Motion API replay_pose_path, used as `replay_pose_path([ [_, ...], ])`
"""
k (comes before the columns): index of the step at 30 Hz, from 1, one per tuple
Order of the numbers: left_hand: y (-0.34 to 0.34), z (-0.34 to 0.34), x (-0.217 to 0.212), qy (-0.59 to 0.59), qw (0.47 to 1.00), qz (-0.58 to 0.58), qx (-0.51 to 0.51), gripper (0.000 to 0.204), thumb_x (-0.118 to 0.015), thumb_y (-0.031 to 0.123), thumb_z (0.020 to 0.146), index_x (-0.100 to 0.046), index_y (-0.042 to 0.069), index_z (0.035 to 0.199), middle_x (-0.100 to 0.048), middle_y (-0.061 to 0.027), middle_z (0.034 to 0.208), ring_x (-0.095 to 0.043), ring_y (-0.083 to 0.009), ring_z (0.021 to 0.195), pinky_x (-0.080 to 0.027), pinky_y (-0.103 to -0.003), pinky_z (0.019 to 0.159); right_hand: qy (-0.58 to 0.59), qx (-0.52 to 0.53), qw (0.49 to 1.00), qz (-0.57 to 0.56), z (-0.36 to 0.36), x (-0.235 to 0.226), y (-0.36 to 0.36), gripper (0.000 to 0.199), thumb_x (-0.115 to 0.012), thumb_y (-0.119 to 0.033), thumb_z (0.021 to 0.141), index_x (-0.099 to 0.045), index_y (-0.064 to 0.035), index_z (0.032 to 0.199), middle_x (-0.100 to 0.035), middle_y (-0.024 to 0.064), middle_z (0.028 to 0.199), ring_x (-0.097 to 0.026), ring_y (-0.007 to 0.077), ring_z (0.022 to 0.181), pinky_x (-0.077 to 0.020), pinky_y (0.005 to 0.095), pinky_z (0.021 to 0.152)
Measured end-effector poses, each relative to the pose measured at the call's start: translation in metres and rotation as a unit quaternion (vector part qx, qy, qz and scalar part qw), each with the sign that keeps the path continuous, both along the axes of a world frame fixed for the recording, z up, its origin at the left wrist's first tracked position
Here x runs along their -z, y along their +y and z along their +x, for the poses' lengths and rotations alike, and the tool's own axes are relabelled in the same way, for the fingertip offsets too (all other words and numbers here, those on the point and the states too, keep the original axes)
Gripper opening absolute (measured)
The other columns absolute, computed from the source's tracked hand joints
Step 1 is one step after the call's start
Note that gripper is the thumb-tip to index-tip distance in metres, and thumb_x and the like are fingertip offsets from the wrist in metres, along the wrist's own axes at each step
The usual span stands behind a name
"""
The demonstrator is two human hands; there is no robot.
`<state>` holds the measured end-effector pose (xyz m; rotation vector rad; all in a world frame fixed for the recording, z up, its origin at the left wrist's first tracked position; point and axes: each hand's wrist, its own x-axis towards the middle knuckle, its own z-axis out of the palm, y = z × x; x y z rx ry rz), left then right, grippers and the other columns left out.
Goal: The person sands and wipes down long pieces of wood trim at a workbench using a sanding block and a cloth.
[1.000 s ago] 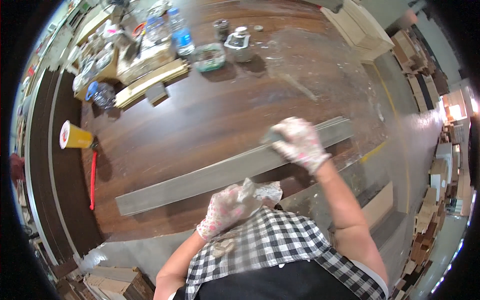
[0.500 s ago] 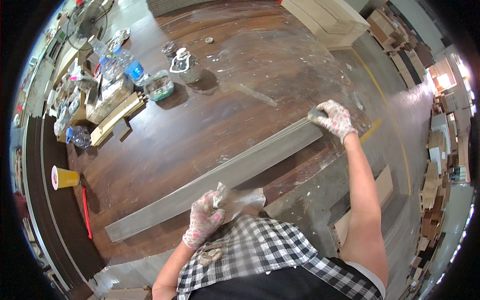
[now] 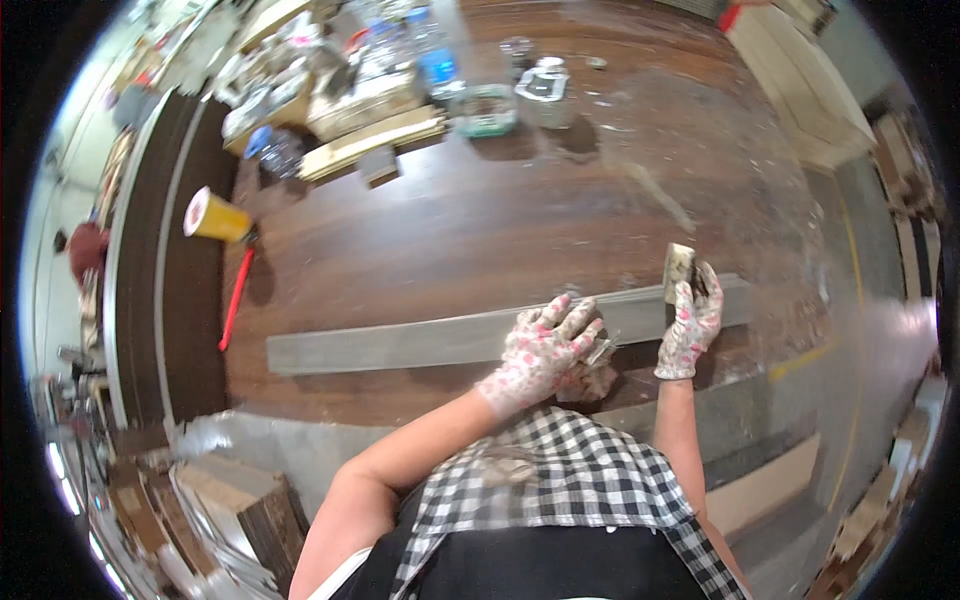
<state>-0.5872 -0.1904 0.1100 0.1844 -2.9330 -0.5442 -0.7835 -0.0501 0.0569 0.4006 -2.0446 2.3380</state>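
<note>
A long grey strip lies across the near part of the brown table, running left to right in front of me. My left hand, in a white glove with pink spots, is over the middle of the strip. Its fingers are curled round a crumpled greyish sheet, whose material I cannot make out. Toward the strip's right end, my right hand, gloved the same way, grips a small grey-beige block. The block is tilted up, showing a worn face, and hides part of the strip.
At the back stand a jar with a white handle, a green-tinted tub and bottles. Wood strips lie beside them. A yellow cup and a red-handled tool are at left. Dark boards border the table.
My view has turned, so the strip now lies nearly level. My right hand has come inward from the strip's far end with the block. My left hand has moved onto the strip with the sheet.
</note>
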Motion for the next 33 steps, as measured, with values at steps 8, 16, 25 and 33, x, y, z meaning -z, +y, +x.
replay_pose_path([
  [8, -0.111, 0.139, 0.021, 0.006, 0.909, -0.168, -0.382, 0.043, -0.061, 0.049, 0.084, -0.071, 0.016, 0.11, -0.061, -0.0116, 0.131, -0.041, -0.042, 0.134, -0.024, -0.061, 0.109, 0.047, -0.005, 0.993, 0.112, -0.011, 0.019, -0.001, 0.051, -0.064, -0.003, 0.091, -0.044, 0.0011, 0.139, -0.053, 0.0123, 0.134, -0.052, 0.0214, 0.122, -0.0409, 0.0346, 0.106],
  [16, -0.27, 0.366, 0.036, 0.066, 0.82, -0.016, -0.568, 0.026, -0.06, 0.007, 0.078, -0.07, 0.008, 0.102, -0.07, -0.0138, 0.1, -0.066, -0.0312, 0.098, -0.052, -0.039, 0.09, 0.048, 0.011, 0.989, 0.138, -0.015, 0.023, -0.004, 0.051, -0.064, -0.004, 0.092, -0.044, 0.0004, 0.14, -0.054, 0.0118, 0.13, -0.054, 0.018, 0.116, -0.0434, 0.0317, 0.101],
  [25, -0.231, 0.33, -0.028, 0.266, 0.839, 0.117, -0.461, 0.026, -0.066, 0.023, 0.088, -0.064, 0.006, 0.107, -0.064, -0.0101, 0.105, -0.061, -0.022, 0.094, -0.048, -0.036, 0.09, 0.06, 0.036, 0.988, 0.14, -0.014, 0.023, -0.001, 0.053, -0.066, -0.006, 0.092, -0.044, 0.0007, 0.139, -0.056, 0.01, 0.124, -0.055, 0.0167, 0.11, -0.0434, 0.0313, 0.099],
  [33, -0.191, 0.26, -0.004, -0.06, 0.95, 0.026, -0.305, 0.033, -0.067, 0.034, 0.082, -0.068, 0.006, 0.1, -0.061, -0.0163, 0.116, -0.055, -0.0337, 0.118, -0.043, -0.045, 0.1, 0.035, 0.031, 0.992, 0.119, 0.004, 0.012, -0.012, 0.054, -0.065, -0.009, 0.093, -0.042, -0.0017, 0.141, -0.053, 0.0115, 0.129, -0.053, 0.0202, 0.114, -0.0431, 0.0327, 0.1],
])
